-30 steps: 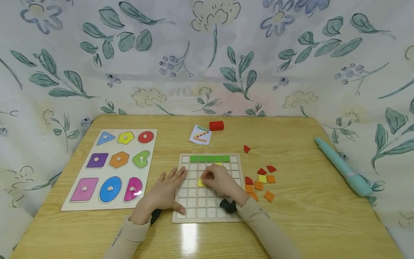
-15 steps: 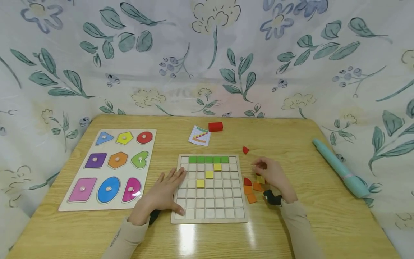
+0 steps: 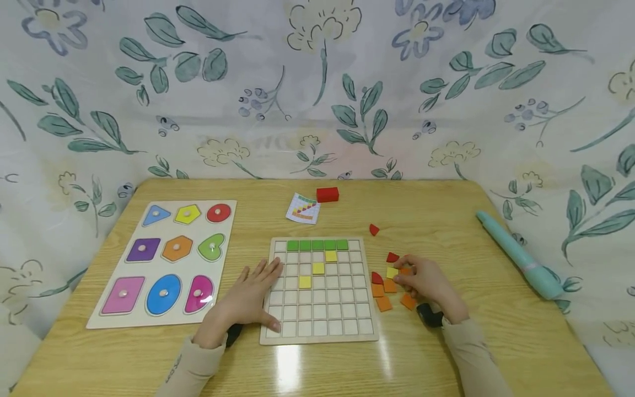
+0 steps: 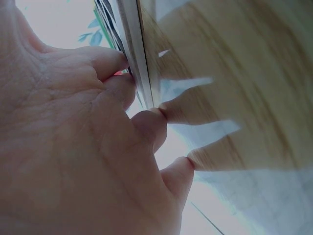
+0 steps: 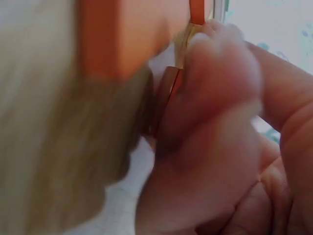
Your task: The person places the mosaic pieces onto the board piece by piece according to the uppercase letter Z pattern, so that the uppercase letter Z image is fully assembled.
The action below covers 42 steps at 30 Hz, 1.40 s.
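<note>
A wooden grid board (image 3: 319, 328) lies in the middle of the head view. Along its far row runs a line of green square tiles (image 3: 318, 245). Three yellow tiles step down diagonally, the lowest (image 3: 305, 282) near the board's left side. My left hand (image 3: 250, 292) rests with spread fingers on the board's left edge. Right of the board, my right hand (image 3: 421, 278) reaches low into loose pieces, thumb tip at the edge of a yellow tile (image 3: 392, 273). An orange tile (image 3: 405, 271) shows in the gap between thumb and forefinger. In the right wrist view the fingertips (image 5: 220, 63) are blurred.
Red quarter-circle pieces (image 3: 374, 229) and several orange tiles (image 3: 384, 304) lie right of the board. Beyond it are a patterned card (image 3: 303, 209) and a red block (image 3: 328, 194). A shape puzzle (image 3: 94, 322) lies left; a teal wand-like object (image 3: 518, 253) lies far right.
The right hand left the lowest yellow tile on the board and moved right to the loose pieces, then lowered among them. A red piece there shifted slightly away. The left hand stayed put.
</note>
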Each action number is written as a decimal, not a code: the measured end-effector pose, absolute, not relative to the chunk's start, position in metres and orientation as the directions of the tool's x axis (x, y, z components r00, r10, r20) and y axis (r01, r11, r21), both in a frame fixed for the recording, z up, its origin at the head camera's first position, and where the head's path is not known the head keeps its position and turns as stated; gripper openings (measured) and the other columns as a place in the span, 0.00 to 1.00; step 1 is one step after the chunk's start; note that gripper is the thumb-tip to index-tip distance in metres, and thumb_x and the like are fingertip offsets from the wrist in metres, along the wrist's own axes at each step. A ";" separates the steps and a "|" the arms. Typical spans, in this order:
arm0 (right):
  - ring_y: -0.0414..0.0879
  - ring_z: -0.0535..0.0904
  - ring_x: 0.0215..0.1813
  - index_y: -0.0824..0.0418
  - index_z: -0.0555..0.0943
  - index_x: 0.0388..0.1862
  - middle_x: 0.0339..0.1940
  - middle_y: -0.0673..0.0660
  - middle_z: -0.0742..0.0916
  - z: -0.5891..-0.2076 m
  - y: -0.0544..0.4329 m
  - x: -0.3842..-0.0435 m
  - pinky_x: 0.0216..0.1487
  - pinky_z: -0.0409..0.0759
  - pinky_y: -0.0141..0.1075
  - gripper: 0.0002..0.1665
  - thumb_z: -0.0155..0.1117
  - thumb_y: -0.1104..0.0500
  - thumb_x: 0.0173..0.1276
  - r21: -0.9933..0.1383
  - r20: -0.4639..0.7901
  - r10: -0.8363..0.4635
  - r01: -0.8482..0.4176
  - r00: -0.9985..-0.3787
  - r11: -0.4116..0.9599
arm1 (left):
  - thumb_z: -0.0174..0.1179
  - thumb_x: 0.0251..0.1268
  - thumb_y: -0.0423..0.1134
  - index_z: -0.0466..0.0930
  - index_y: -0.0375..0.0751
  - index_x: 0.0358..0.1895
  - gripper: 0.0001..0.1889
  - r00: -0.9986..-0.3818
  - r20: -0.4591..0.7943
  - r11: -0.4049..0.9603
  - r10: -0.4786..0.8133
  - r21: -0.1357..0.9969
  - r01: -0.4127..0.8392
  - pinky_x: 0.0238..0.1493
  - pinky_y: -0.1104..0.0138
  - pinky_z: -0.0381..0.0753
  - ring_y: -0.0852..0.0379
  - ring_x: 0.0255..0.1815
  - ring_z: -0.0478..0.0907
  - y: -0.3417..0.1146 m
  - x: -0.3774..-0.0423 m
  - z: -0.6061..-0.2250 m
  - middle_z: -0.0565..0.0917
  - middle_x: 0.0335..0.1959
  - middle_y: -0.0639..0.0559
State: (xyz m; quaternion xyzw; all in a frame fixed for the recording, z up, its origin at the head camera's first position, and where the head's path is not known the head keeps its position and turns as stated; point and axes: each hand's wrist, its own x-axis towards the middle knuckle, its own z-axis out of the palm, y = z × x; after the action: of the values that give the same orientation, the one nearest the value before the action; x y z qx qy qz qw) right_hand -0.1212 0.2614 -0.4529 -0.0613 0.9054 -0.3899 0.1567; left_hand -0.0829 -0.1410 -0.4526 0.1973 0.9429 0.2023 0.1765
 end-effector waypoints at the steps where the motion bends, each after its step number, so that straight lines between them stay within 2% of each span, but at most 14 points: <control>1: 0.41 0.72 0.15 0.66 0.78 0.48 0.16 0.52 0.79 -0.452 0.259 -0.122 0.20 0.75 0.32 0.14 0.65 0.60 0.67 -0.712 -0.232 -0.234 0.001 -0.944 0.702 | 0.76 0.32 0.61 0.48 0.37 0.77 0.67 -0.860 -0.251 0.840 0.444 0.451 0.302 0.75 0.36 0.37 0.36 0.80 0.40 -0.141 -0.083 -0.453 0.47 0.80 0.43; 5: 0.42 0.73 0.21 0.63 0.77 0.43 0.20 0.52 0.80 -0.449 0.250 -0.124 0.26 0.73 0.33 0.11 0.66 0.60 0.65 -0.635 -0.169 -0.229 -0.072 -0.959 0.769 | 0.76 0.32 0.61 0.48 0.37 0.77 0.67 -0.860 -0.250 0.839 0.445 0.451 0.303 0.75 0.36 0.37 0.37 0.80 0.39 -0.141 -0.083 -0.455 0.47 0.80 0.43; 9: 0.43 0.75 0.32 0.61 0.76 0.37 0.31 0.55 0.80 -0.450 0.243 -0.127 0.34 0.73 0.33 0.10 0.69 0.61 0.62 -0.597 -0.087 -0.238 -0.141 -0.967 0.790 | 0.76 0.32 0.60 0.48 0.37 0.77 0.67 -0.859 -0.250 0.837 0.447 0.455 0.303 0.75 0.37 0.37 0.37 0.80 0.39 -0.142 -0.083 -0.455 0.47 0.80 0.43; 12: 0.43 0.77 0.34 0.61 0.77 0.35 0.34 0.56 0.82 -0.452 0.240 -0.130 0.35 0.75 0.31 0.08 0.69 0.63 0.61 -0.607 -0.040 -0.250 -0.175 -0.967 0.775 | 0.77 0.32 0.60 0.48 0.37 0.77 0.67 -0.857 -0.251 0.833 0.450 0.465 0.301 0.75 0.37 0.37 0.37 0.80 0.39 -0.141 -0.083 -0.453 0.47 0.80 0.42; 16: 0.44 0.79 0.35 0.62 0.78 0.35 0.32 0.56 0.85 -0.448 0.228 -0.135 0.36 0.77 0.31 0.05 0.67 0.64 0.63 -0.635 0.007 -0.231 -0.183 -0.973 0.750 | 0.77 0.32 0.59 0.48 0.37 0.77 0.67 -0.853 -0.258 0.832 0.453 0.467 0.300 0.76 0.37 0.37 0.38 0.80 0.39 -0.141 -0.084 -0.451 0.47 0.80 0.42; 21: 0.44 0.80 0.37 0.62 0.80 0.39 0.35 0.57 0.86 -0.438 0.190 -0.139 0.39 0.79 0.31 0.06 0.66 0.64 0.64 -0.717 -0.003 -0.235 -0.162 -0.972 0.678 | 0.78 0.32 0.58 0.48 0.37 0.77 0.66 -0.852 -0.263 0.836 0.452 0.458 0.303 0.76 0.37 0.36 0.38 0.80 0.39 -0.141 -0.084 -0.450 0.47 0.80 0.42; 27: 0.39 0.78 0.33 0.61 0.82 0.37 0.32 0.53 0.86 -0.440 0.122 -0.129 0.34 0.77 0.27 0.04 0.67 0.63 0.64 -0.777 -0.040 -0.441 -0.250 -0.897 0.577 | 0.77 0.32 0.59 0.48 0.36 0.77 0.66 -0.852 -0.254 0.834 0.458 0.456 0.311 0.75 0.37 0.37 0.37 0.80 0.40 -0.143 -0.083 -0.450 0.47 0.80 0.42; 32: 0.36 0.74 0.30 0.60 0.81 0.33 0.28 0.50 0.84 -0.443 0.076 -0.116 0.32 0.75 0.25 0.02 0.66 0.63 0.64 -0.759 -0.077 -0.570 -0.323 -0.818 0.566 | 0.76 0.33 0.60 0.50 0.36 0.77 0.66 -0.851 -0.250 0.831 0.462 0.456 0.317 0.75 0.37 0.39 0.37 0.80 0.41 -0.142 -0.082 -0.450 0.49 0.80 0.42; 37: 0.35 0.70 0.26 0.60 0.80 0.32 0.25 0.48 0.81 -0.446 0.057 -0.107 0.27 0.70 0.24 0.03 0.67 0.63 0.64 -0.718 -0.102 -0.599 -0.357 -0.794 0.597 | 0.76 0.33 0.61 0.50 0.36 0.77 0.66 -0.852 -0.250 0.833 0.460 0.454 0.316 0.75 0.37 0.39 0.38 0.80 0.41 -0.142 -0.079 -0.451 0.49 0.80 0.42; 42: 0.36 0.70 0.31 0.58 0.81 0.30 0.30 0.49 0.79 -0.447 0.053 -0.107 0.32 0.71 0.24 0.05 0.70 0.61 0.62 -0.652 -0.083 -0.606 -0.417 -0.791 0.633 | 0.76 0.32 0.61 0.50 0.35 0.76 0.66 -0.855 -0.237 0.832 0.461 0.451 0.323 0.74 0.35 0.40 0.36 0.79 0.43 -0.146 -0.079 -0.448 0.50 0.79 0.41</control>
State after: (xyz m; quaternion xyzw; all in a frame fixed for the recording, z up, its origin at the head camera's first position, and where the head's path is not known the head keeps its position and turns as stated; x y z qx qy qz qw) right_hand -0.1069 0.0533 -0.4472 -0.2867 0.8914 -0.3180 0.1486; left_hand -0.0795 -0.1458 -0.4478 0.2082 0.9418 0.2017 0.1703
